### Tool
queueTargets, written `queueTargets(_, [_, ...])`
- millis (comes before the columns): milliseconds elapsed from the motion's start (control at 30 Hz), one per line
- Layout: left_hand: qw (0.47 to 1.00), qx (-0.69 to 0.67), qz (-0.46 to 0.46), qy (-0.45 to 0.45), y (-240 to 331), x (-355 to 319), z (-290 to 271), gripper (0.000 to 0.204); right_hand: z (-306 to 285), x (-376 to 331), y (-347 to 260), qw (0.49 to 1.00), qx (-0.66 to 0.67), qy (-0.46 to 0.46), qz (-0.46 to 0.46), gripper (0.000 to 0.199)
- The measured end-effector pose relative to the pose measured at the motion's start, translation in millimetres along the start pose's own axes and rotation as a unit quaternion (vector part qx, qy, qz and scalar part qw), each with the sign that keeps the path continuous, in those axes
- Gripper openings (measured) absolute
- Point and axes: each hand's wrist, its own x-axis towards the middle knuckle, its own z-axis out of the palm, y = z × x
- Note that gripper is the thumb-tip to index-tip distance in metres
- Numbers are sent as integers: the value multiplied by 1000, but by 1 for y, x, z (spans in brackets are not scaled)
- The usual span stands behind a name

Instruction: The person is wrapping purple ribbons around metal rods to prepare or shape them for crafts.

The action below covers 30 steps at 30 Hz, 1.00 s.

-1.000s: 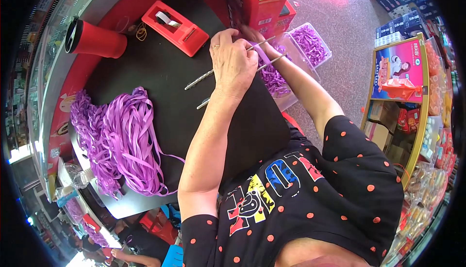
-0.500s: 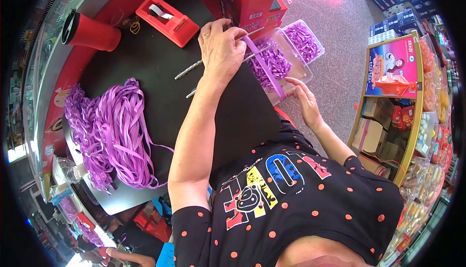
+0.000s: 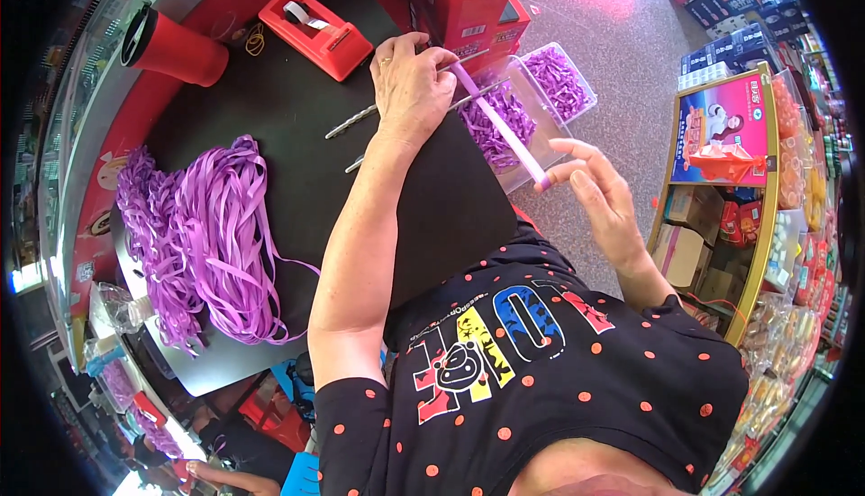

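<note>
Fingers of the left hand (image 3: 410,91) pinch one end of a purple ribbon strip (image 3: 498,127) beside the black table (image 3: 297,136); right hand (image 3: 599,199) fingers grip its far end. Keep it taut; the ribbon pile (image 3: 203,235) lies left, the clear tray (image 3: 532,100) right.

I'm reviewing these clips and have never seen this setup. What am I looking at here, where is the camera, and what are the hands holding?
No machine here: a person works bare-handed, filmed by a fisheye camera on their own head looking down. The left hand pinches one end of a flat purple ribbon strip by long metal scissors; the right hand holds its other end. On the black tabletop lie a heap of purple ribbon, a red tape dispenser and a red cup. Clear plastic trays hold cut purple pieces.
</note>
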Motion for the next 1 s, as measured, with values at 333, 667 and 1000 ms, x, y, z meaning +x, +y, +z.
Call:
queueTargets(333, [998, -33, -2, 55, -3, 1, 3, 31, 9, 122, -45, 975, 119, -75, -170, 43])
queueTargets(667, [992, -87, -39, 77, 1, 4, -2, 41, 27, 251, 35, 988, 62, -107, -96, 57])
queueTargets(1000, [955, -256, -77, 126, 12, 12, -4, 25, -9, 237, 209, 982, -129, -11, -138, 50])
